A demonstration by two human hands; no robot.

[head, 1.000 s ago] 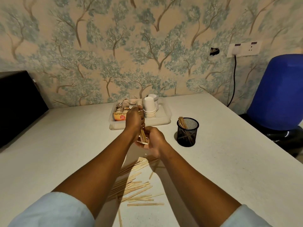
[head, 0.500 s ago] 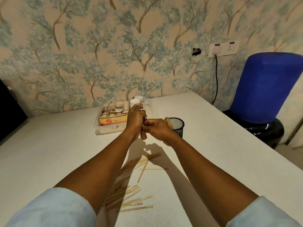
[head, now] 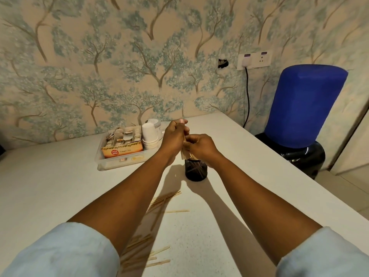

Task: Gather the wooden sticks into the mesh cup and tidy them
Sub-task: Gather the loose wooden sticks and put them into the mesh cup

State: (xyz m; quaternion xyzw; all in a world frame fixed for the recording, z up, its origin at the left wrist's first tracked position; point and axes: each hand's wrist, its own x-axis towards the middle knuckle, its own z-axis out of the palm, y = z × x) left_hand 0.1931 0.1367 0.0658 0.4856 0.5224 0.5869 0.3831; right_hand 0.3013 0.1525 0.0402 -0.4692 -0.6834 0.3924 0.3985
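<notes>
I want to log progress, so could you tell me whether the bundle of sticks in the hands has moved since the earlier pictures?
Yes. The bundle of sticks has moved rightward to just above the mesh cup, away from the plastic tray.

tea box (head: 122, 152) | front: "Ginger Tea" | red round logo unreadable

Warm, fairly dim indoor light falls from above and behind the person, so both forearms throw long soft shadows forward across the pale worktop (head: 60, 186), one pooling around the mesh cup (head: 196, 170). The wide lens bows the wall and worktop edges (most at the corners). The hands (head: 186, 139) look slightly soft, and the near sleeves are blurred.
</notes>
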